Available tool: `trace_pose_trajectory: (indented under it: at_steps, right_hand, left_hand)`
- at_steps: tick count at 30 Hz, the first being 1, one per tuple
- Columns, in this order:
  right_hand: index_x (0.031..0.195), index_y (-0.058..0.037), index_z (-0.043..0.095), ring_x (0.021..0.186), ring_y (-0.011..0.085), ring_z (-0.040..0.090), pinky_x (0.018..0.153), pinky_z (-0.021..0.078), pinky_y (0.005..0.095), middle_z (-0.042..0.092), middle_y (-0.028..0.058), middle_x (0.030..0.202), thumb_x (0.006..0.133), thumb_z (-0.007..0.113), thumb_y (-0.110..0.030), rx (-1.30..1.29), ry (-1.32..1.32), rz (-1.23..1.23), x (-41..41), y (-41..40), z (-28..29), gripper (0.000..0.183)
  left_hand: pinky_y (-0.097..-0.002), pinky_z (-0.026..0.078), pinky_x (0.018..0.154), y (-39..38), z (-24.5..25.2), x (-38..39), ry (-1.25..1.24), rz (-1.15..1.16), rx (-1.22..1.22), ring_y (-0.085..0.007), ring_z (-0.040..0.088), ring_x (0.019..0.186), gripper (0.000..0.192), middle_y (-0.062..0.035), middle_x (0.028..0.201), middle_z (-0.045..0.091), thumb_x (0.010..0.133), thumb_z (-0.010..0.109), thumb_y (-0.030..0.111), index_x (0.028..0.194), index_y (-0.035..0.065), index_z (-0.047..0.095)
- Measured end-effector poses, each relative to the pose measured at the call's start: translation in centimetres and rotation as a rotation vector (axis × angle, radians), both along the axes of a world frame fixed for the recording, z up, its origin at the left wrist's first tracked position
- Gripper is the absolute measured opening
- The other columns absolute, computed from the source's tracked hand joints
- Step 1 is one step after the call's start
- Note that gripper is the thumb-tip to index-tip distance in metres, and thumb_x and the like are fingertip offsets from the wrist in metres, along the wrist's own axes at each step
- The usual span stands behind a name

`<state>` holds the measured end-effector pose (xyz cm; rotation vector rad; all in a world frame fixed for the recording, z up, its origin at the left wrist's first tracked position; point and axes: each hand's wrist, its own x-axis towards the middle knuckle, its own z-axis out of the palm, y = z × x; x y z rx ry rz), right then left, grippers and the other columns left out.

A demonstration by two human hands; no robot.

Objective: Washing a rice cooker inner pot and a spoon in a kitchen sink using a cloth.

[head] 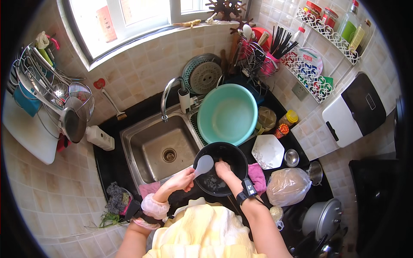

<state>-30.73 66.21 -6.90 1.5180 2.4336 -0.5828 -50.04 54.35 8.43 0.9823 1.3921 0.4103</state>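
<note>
A dark round pot [237, 153] with a little cloudy liquid stands on the black counter before me, at the right front of the steel sink. My left hand [182, 179] grips the handle of a pale plastic rice paddle [204, 164], whose flat head is over the pot's left part. Inside the pot is my right hand [222, 168], fingers pointing down; the fingertips are hidden, and whether they hold anything cannot be told. Beyond the pot sits a large turquoise basin [227, 113].
The sink [151, 154] with its faucet [167, 93] lies at left. A white plate [267, 151], a pink cloth [257, 179], a filled plastic bag [288, 187], a metal bowl [291, 157] and jars are at right. A pressure cooker [317, 217] stands farther right.
</note>
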Motion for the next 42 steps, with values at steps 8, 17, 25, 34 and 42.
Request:
trace_pose_trajectory:
  at_steps: [8, 17, 25, 34, 42]
  right_hand:
    - [0.098, -0.0005, 0.047, 0.072, 0.0344, 0.062, 0.065, 0.0485, 0.0431, 0.060, 0.0182, 0.083, 0.080, 0.061, -0.004, 0.093, 0.803, -0.120, 0.9, -1.9, 8.8, 0.024]
    - [0.085, 0.0004, 0.047, 0.081, 0.0353, 0.052, 0.072, 0.0414, 0.0435, 0.050, 0.0167, 0.084, 0.081, 0.054, -0.001, 0.279, 0.932, -0.332, -1.0, -1.3, 6.2, 0.008]
    - [0.086, 0.0000, 0.046, 0.086, 0.0369, 0.050, 0.077, 0.0401, 0.0455, 0.049, 0.0176, 0.087, 0.080, 0.055, 0.001, 0.335, 0.899, -0.372, -2.2, -1.8, 5.3, 0.011]
    - [0.087, -0.0006, 0.048, 0.087, 0.0375, 0.052, 0.076, 0.0415, 0.0445, 0.051, 0.0195, 0.089, 0.078, 0.056, 0.001, 0.295, 0.846, -0.375, -2.6, -2.2, 3.2, 0.012]
    - [0.098, 0.0011, 0.055, 0.102, 0.0392, 0.052, 0.081, 0.0489, 0.0454, 0.051, 0.0217, 0.109, 0.079, 0.055, -0.005, 0.240, 0.229, -0.100, 0.3, -0.8, -0.2, 0.020]
  left_hand:
    - [-0.0229, 0.042, 0.046, 0.9, -1.8, 0.3, -0.128, 0.128, -0.063, -0.0090, 0.047, 0.051, 0.025, -0.0002, 0.064, 0.048, 0.098, 0.036, 0.019, 0.110, 0.0009, 0.049]
    - [-0.0218, 0.029, 0.037, 1.4, -0.3, 4.2, -0.240, 0.183, -0.013, -0.0059, 0.036, 0.042, 0.021, 0.0023, 0.056, 0.043, 0.096, 0.042, 0.019, 0.090, 0.0037, 0.055]
    - [-0.0255, 0.039, 0.042, 1.2, -1.7, 4.4, -0.104, 0.209, 0.194, -0.0089, 0.046, 0.044, 0.028, -0.0013, 0.056, 0.051, 0.093, 0.043, 0.020, 0.083, -0.0006, 0.058]
    - [-0.0274, 0.043, 0.047, 0.2, -2.0, 1.7, 0.081, 0.077, 0.108, -0.0108, 0.049, 0.047, 0.030, -0.0023, 0.057, 0.052, 0.093, 0.044, 0.023, 0.102, 0.0010, 0.062]
    - [-0.0369, 0.046, 0.053, 1.0, 0.9, -2.5, 0.253, 0.051, 0.268, -0.0214, 0.059, 0.055, 0.027, -0.0109, 0.063, 0.058, 0.093, 0.048, 0.021, 0.115, 0.0044, 0.050]
